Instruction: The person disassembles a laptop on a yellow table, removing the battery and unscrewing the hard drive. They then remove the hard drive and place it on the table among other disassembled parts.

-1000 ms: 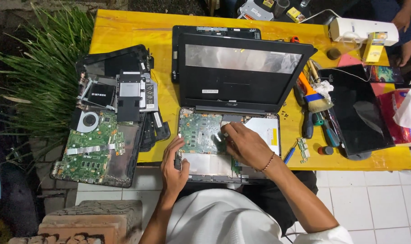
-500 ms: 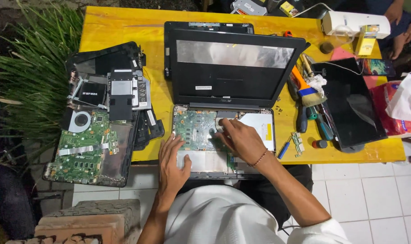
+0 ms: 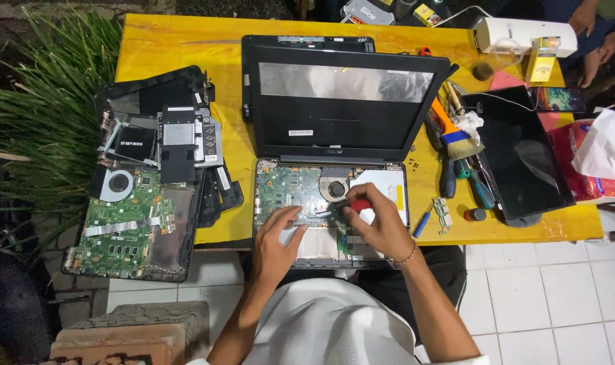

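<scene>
An opened laptop (image 3: 341, 101) stands on the yellow table (image 3: 185, 47), its keyboard cover off and its green circuit board (image 3: 287, 189) bare. My right hand (image 3: 378, 226) grips a red-handled screwdriver (image 3: 358, 204) over the board, below the round fan (image 3: 334, 188). My left hand (image 3: 277, 240) rests flat on the board's lower left part, fingers spread, just left of the screwdriver tip.
A second dismantled laptop (image 3: 138, 196) with loose parts lies at the left table edge beside a leafy plant (image 3: 43, 122). A brush, screwdrivers (image 3: 456, 169), a dark tablet (image 3: 524, 155), a tissue pack (image 3: 595, 162) and a white device (image 3: 524, 34) sit at right. Another person's hands (image 3: 591, 27) show far right.
My left hand has risen from the laptop's front edge onto the board. My right hand has shifted right and now shows the red screwdriver handle.
</scene>
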